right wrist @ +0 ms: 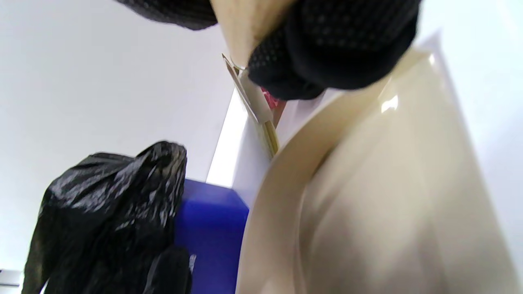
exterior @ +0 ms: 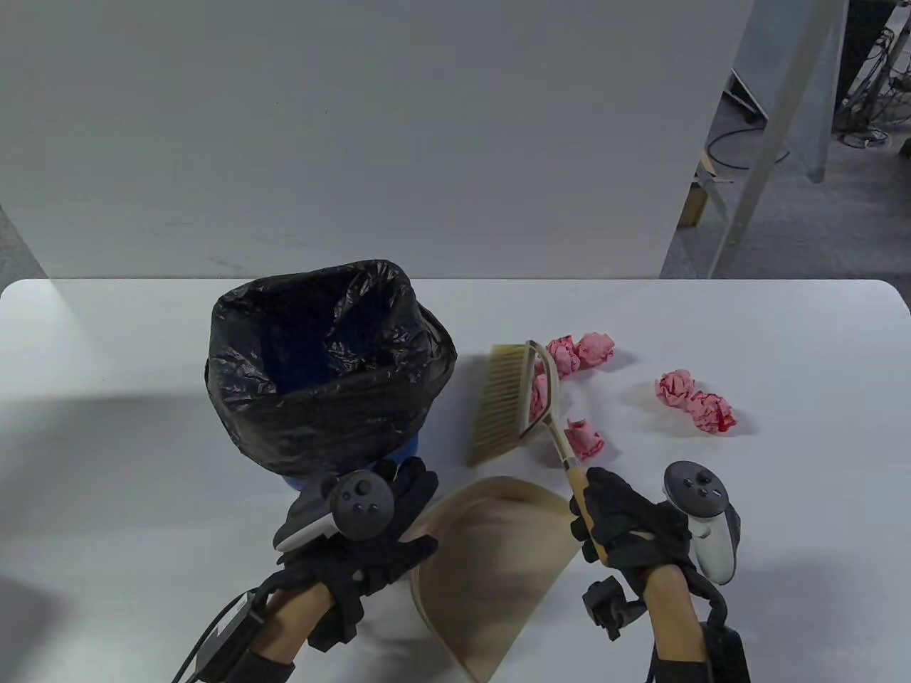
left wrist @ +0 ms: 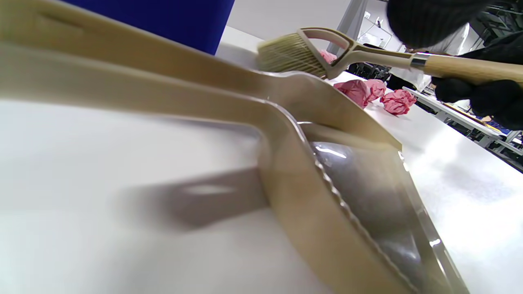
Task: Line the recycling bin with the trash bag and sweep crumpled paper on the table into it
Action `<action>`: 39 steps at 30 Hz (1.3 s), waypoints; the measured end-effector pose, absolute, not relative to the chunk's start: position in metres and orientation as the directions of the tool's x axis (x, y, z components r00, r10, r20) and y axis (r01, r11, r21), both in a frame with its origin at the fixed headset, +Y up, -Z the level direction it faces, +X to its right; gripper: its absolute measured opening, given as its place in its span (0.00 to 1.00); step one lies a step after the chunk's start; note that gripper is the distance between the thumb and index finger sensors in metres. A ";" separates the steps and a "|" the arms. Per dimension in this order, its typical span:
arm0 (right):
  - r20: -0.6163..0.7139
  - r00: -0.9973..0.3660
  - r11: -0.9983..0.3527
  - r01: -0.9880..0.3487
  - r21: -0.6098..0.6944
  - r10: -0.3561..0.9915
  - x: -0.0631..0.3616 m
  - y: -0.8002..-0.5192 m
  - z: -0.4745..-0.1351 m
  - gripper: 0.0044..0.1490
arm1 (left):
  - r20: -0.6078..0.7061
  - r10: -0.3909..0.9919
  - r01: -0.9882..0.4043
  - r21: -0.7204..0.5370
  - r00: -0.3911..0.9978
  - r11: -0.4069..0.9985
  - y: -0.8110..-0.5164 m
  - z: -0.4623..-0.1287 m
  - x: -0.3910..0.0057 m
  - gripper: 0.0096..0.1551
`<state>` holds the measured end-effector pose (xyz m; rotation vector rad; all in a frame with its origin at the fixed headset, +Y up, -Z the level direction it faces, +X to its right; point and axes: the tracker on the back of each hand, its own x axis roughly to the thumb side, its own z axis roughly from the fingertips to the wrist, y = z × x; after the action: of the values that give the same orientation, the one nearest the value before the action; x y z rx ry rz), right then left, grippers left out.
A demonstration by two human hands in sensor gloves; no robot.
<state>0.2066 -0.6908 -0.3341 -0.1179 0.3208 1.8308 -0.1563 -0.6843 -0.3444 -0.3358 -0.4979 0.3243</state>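
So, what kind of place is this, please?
Probably a lab or workshop set up for recording: a bare white table before a plain white board, and loose cables on the floor behind.

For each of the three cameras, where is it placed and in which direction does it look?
Table view: above the table, looking down; shows left hand, right hand, both forearms, bin, trash bag.
Left wrist view: low by the tabletop, looking along the dustpan toward the brush; right-hand fingers show.
Right wrist view: under the right hand, looking up past its fingers.
All three share the dustpan and the brush.
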 end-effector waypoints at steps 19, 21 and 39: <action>-0.275 -0.452 -0.500 -0.854 -0.140 0.849 0.241 -0.673 -0.320 0.38 | 0.348 0.348 -0.190 -0.415 0.871 0.890 -0.687 -0.348 -0.162 0.49; -0.274 -0.470 -0.521 -0.840 -0.154 0.839 0.241 -0.672 -0.320 0.38 | 0.346 0.343 -0.185 -0.417 0.873 0.890 -0.687 -0.349 -0.162 0.49; -0.058 -0.312 -0.315 -0.947 -0.065 0.948 0.215 -0.669 -0.322 0.40 | 0.427 0.159 0.057 -0.450 0.890 0.891 -0.692 -0.353 -0.155 0.51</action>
<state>0.2152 -0.6691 -0.3220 -0.0995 -0.0225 1.8892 -0.1550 -0.6923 -0.3528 -0.4716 -0.4741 0.0550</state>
